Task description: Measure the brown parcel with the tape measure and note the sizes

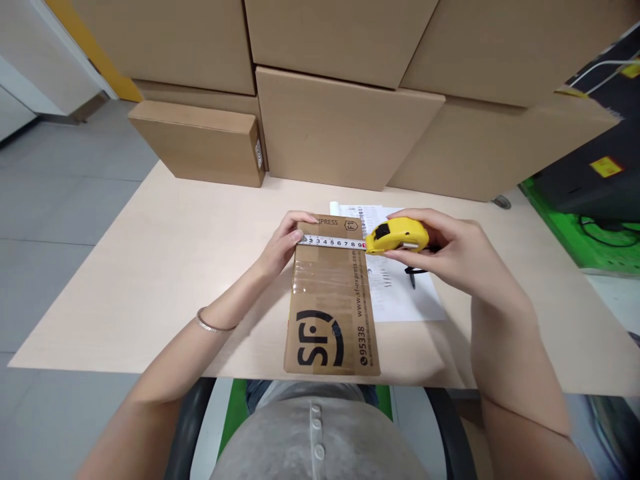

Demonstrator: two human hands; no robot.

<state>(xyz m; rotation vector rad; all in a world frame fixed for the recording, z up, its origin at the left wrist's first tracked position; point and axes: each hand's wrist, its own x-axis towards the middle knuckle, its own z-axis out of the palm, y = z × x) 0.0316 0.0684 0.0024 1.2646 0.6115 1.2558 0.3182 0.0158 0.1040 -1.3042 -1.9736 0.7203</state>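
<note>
A brown cardboard box (330, 293) with black SF Express printing lies on the table, its near end by the front edge. Across its top, near the far end, stretches the white blade of a tape measure (403, 235) with a yellow case. My left hand (287, 243) pinches the blade's end against the box's left edge, fingers closed over the corner. Wrapped round the yellow case, my right hand (455, 250) holds it just past the box's right edge. The numbers up to about 9 show on the blade.
Printed paper (400, 300) lies partly under the box, with a pen (411, 279) on it. Large cartons (340, 133) are stacked along the table's back. A smaller flat carton (200, 143) stands at the back left. Dark equipment (575, 173) sits on green at the right.
</note>
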